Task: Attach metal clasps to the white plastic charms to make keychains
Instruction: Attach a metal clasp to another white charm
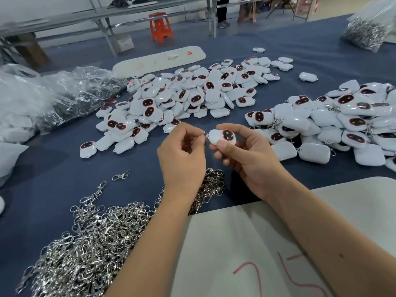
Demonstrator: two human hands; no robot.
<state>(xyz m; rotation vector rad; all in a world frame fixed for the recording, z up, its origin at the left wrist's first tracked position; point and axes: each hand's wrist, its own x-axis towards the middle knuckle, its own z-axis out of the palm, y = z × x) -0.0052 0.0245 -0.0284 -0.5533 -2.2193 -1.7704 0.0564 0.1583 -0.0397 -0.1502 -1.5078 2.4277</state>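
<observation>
My right hand [242, 155] grips a white plastic charm [221, 136] with a dark red-rimmed oval face, above the blue table. My left hand [182, 153] pinches a small metal clasp [206, 135] at the charm's left end; most of the clasp is hidden by my fingers. A large heap of loose metal clasps [90, 239] lies at the near left, running under my left forearm. A pile of white charms [188, 97] spreads across the middle of the table. Another pile of charms [334, 125] at the right has clasps showing among them.
Clear plastic bags [64, 97] lie at the left, and a bag of clasps [366, 33] sits at the far right. A white sheet with red marks [246, 249] lies under my right forearm. A long white tray [158, 60] rests behind the charms; an orange stool [160, 26] stands beyond.
</observation>
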